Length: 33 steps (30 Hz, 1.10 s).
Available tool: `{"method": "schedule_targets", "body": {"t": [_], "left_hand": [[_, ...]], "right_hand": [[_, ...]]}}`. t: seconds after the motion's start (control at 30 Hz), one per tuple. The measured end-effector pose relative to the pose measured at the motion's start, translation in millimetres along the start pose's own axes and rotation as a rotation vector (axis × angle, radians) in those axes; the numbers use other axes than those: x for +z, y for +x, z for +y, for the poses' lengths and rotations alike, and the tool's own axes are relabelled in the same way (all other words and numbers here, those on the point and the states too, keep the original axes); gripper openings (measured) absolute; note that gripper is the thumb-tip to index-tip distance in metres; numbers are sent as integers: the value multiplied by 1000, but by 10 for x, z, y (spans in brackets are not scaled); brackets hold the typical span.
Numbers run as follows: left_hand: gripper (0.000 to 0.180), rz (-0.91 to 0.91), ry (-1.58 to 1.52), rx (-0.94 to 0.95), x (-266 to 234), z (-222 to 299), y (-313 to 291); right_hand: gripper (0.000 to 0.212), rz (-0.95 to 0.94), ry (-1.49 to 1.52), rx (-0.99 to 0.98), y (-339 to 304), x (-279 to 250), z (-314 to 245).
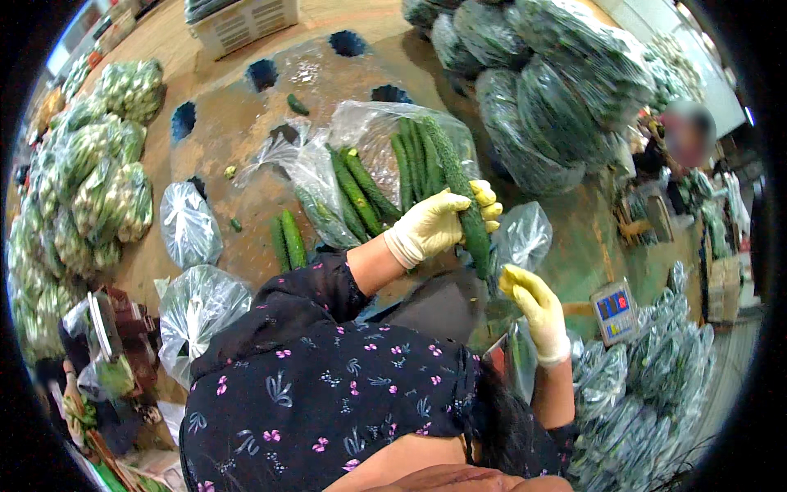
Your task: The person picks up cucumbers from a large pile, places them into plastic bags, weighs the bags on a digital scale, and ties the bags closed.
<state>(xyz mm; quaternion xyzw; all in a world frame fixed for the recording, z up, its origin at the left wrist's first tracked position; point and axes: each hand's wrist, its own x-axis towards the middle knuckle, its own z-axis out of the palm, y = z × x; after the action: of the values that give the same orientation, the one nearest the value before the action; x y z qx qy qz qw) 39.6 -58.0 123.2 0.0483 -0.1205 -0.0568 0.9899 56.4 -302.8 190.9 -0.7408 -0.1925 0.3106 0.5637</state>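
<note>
In a pale yellow glove, my left hand [438, 223] grips a long dark green cucumber [451, 160] around its lower half, holding it above the low work surface. My right hand [534, 307], gloved the same way, is just right of the cucumber's lower end, fingers stretched out and nothing seen in them. Beyond my left hand lies a clear plastic bag [361, 123] spread on the surface, with several cucumbers [407, 160] on it. More cucumbers [358, 187] lie beside my left wrist, and two others [288, 238] rest farther left.
Filled bags of cucumbers [549, 90] are piled at the far right, with more bags [631, 394] at the near right beside a digital scale [615, 310]. Bagged pale vegetables [106, 180] line the left. A white crate [246, 29] stands at the back. Another person [664, 156] is at right.
</note>
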Motion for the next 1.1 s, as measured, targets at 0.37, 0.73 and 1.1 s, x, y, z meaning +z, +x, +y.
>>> {"method": "schedule_targets", "body": {"t": [0.37, 0.73, 1.1], "left_hand": [[35, 197, 249, -211, 78, -833, 220], [35, 201, 319, -564, -139, -1907, 375], [33, -155, 1186, -581, 248, -2496, 317]], "right_hand": [[41, 440, -447, -190, -707, -190, 452], [38, 603, 134, 8, -1942, -496, 856], [19, 227, -958, 446, -2249, -563, 1542]]}}
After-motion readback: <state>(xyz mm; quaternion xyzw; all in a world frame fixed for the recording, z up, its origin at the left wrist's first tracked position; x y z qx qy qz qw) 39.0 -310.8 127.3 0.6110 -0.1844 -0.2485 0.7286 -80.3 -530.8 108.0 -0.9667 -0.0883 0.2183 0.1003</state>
